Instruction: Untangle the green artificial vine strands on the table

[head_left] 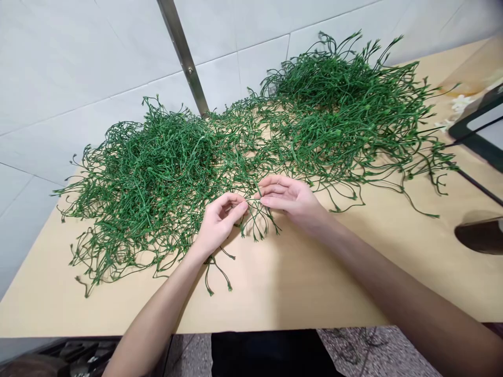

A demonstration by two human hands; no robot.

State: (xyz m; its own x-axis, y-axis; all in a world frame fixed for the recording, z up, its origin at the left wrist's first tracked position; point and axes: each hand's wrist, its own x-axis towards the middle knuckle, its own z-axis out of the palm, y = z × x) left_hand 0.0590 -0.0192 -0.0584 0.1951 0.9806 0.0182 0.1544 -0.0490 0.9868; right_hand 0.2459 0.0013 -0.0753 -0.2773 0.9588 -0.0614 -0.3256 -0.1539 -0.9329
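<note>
Two big heaps of green plastic plant stems lie on a light wooden table (298, 283): a left heap (149, 178) and a right heap (338, 110). Both my hands meet at the front edge between the heaps. My left hand (219, 222) pinches a small branching green sprig (259, 220) between thumb and fingers. My right hand (291, 198) pinches the same sprig's upper stem from the right side. The sprig's thin branches hang down onto the table below my fingers. Another loose sprig (218, 269) lies under my left wrist.
A white tiled wall with a metal strip (184, 57) rises behind the table. At the right edge stand a dark frame (477, 123), a dark rounded object (481, 235) and small white bits (458, 104). Floor shows below the table's near edge.
</note>
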